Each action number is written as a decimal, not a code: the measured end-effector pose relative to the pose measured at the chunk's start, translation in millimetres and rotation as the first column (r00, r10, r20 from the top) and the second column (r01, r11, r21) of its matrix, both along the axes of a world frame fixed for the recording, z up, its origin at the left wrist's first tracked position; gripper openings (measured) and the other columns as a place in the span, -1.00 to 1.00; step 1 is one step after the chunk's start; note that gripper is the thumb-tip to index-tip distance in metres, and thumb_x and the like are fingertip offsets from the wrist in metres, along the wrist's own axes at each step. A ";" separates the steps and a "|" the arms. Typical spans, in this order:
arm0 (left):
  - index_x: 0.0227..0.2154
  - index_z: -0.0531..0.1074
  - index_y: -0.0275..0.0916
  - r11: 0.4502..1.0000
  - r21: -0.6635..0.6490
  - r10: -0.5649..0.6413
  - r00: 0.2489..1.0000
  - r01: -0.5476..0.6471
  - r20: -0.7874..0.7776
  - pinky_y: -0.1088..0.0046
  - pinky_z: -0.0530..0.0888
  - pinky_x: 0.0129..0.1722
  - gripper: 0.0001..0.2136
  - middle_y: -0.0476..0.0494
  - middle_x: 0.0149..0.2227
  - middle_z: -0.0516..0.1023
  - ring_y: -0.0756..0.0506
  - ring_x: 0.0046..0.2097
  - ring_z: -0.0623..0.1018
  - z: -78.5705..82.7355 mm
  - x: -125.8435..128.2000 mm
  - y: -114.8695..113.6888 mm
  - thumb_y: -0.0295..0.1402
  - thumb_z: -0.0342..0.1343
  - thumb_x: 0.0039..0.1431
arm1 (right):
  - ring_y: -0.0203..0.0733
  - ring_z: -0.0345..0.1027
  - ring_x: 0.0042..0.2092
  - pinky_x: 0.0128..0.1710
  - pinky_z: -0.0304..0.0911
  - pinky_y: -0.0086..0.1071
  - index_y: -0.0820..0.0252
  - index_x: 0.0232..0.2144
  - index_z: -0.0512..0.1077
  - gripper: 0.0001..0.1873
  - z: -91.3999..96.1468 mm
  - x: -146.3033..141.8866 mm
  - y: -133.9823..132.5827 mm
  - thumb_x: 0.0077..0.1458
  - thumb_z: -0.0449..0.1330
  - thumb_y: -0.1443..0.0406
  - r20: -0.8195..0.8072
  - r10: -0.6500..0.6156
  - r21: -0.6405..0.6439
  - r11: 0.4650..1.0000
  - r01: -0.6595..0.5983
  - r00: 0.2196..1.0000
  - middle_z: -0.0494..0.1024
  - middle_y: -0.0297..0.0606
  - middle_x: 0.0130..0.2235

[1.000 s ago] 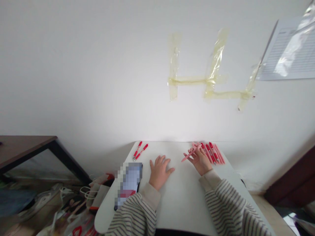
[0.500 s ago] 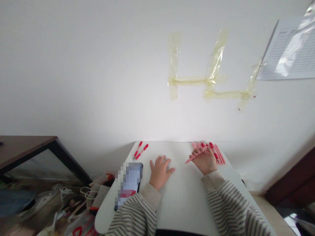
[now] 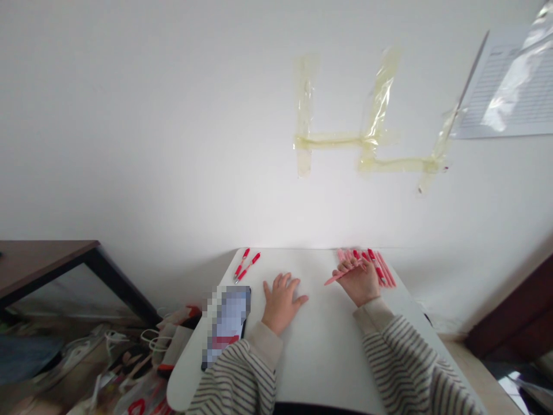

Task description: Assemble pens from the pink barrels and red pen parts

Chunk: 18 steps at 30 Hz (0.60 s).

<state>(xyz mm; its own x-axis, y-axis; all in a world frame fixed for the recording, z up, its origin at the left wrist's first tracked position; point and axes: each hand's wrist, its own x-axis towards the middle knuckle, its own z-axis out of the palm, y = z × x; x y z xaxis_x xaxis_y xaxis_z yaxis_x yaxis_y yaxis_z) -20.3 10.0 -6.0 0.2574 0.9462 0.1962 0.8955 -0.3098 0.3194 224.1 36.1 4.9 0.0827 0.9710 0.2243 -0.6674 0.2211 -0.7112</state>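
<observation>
My left hand (image 3: 280, 305) lies palm down on the white table (image 3: 324, 357), fingers spread, holding nothing. My right hand (image 3: 362, 287) is closed around a slim pink pen (image 3: 332, 279), whose tapered end points out to the left. Just behind and beside that hand, several pink pens (image 3: 389, 274) and red pens (image 3: 375, 265) lie in a row at the table's far right, partly hidden by my fingers. Two red pens (image 3: 247, 268) with silvery tips lie at the far left corner. A phone (image 3: 231, 320), its screen blurred, is left of my left hand.
A white wall (image 3: 173, 144) with yellowed tape (image 3: 332, 141) and a taped paper sheet (image 3: 510, 86) rises behind the table. To the left stand a brown desk (image 3: 47, 259) and a pile of bags and clutter (image 3: 129, 357) on the floor. Dark red furniture (image 3: 514, 311) is at right.
</observation>
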 end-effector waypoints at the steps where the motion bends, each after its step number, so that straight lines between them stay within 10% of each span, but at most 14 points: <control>1: 0.14 0.37 0.02 1.000 0.002 -0.001 1.000 0.001 -0.001 -0.40 -0.05 0.30 -0.56 -0.19 0.32 0.29 -0.32 0.37 0.16 -0.4 0.0 0.2 -0.07 0.11 0.22 | -0.20 0.12 -0.48 -0.32 0.24 -0.14 0.05 -0.58 0.17 -0.53 0.2 -0.5 -0.2 0.14 0.05 -0.12 0.000 0.004 0.000 1.000 -0.004 1.000 0.23 -0.40 -0.54; 18: 0.10 0.40 0.01 0.999 0.037 0.000 1.000 0.000 0.004 -0.39 0.01 0.28 -0.60 -0.21 0.27 0.34 -0.33 0.34 0.20 -2.0 -0.1 0.3 -0.11 0.12 0.22 | -0.19 0.13 -0.47 -0.36 0.23 -0.16 0.05 -0.54 0.24 -0.53 1.0 -2.5 -0.8 0.15 0.00 -0.15 0.096 -0.032 0.004 0.999 0.032 0.995 0.23 -0.38 -0.52</control>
